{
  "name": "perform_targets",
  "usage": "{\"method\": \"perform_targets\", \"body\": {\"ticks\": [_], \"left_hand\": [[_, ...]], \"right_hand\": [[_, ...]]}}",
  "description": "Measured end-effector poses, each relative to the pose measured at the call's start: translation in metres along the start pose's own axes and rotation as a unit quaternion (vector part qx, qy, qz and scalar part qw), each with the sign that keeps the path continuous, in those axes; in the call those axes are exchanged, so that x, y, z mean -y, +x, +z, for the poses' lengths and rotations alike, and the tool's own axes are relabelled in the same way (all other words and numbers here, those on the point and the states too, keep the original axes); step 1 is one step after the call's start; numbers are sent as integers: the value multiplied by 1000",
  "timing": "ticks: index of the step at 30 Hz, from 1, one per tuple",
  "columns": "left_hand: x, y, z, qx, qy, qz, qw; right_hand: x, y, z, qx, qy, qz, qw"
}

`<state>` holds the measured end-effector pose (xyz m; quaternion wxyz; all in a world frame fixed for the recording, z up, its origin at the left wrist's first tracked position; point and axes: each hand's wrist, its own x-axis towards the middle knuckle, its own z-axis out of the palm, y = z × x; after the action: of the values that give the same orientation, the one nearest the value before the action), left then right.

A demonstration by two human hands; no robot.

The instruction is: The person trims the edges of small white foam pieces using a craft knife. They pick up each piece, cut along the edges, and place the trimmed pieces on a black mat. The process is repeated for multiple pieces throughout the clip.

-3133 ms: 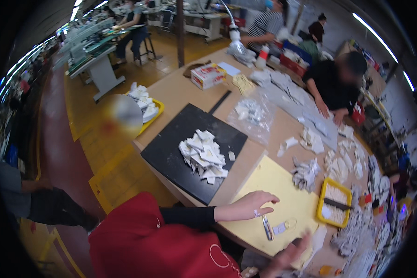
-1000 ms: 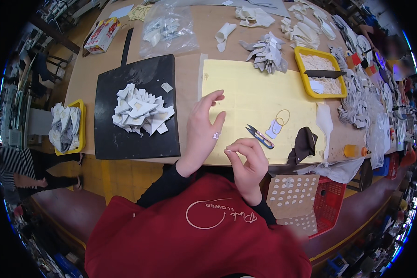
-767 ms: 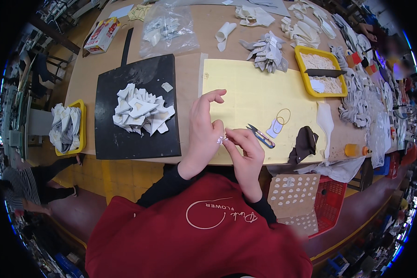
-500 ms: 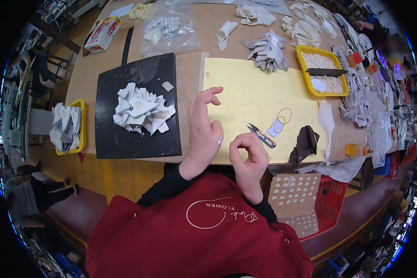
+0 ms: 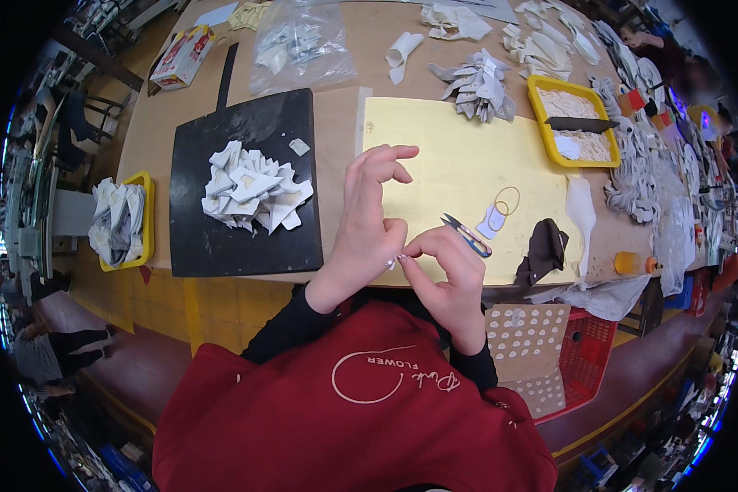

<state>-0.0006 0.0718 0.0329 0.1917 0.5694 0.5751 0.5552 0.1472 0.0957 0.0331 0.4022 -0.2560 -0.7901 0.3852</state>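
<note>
My left hand [image 5: 371, 217] is raised over the near edge of the yellow sheet [image 5: 443, 172], fingers apart and loosely bent, with nothing between them. Against the heel of that hand, the thumb and forefinger of my right hand [image 5: 449, 279] are pinched together. A small whitish bit [image 5: 391, 263] shows at the pinch, too small to name. Right of my hands lie thread snips [image 5: 467, 236], a light tag-like piece [image 5: 491, 222] with a yellow rubber band [image 5: 507, 200], and a dark brown folded piece [image 5: 543, 252].
A black board [image 5: 246, 254] at left bears a heap of white cut pieces [image 5: 254, 189]. Yellow trays stand at far left [image 5: 149, 221] and back right [image 5: 541, 135]. Grey-white pieces [image 5: 480, 86] lie behind the sheet. A red crate [image 5: 590, 353] stands below the table at right.
My right hand has moved up slightly, and its fingertips now meet the heel of my left hand. The left hand has risen slightly, its fingers reaching further right.
</note>
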Motion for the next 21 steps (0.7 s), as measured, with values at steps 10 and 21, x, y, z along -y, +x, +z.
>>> {"method": "perform_targets", "body": {"ticks": [10, 21], "left_hand": [[1, -4, 3, -11, -80, -65, 995], [-7, -6, 7, -73, -141, -55, 986]], "right_hand": [[3, -2, 9, -73, -10, -22, 997], [8, -6, 13, -92, -36, -58, 993]]}}
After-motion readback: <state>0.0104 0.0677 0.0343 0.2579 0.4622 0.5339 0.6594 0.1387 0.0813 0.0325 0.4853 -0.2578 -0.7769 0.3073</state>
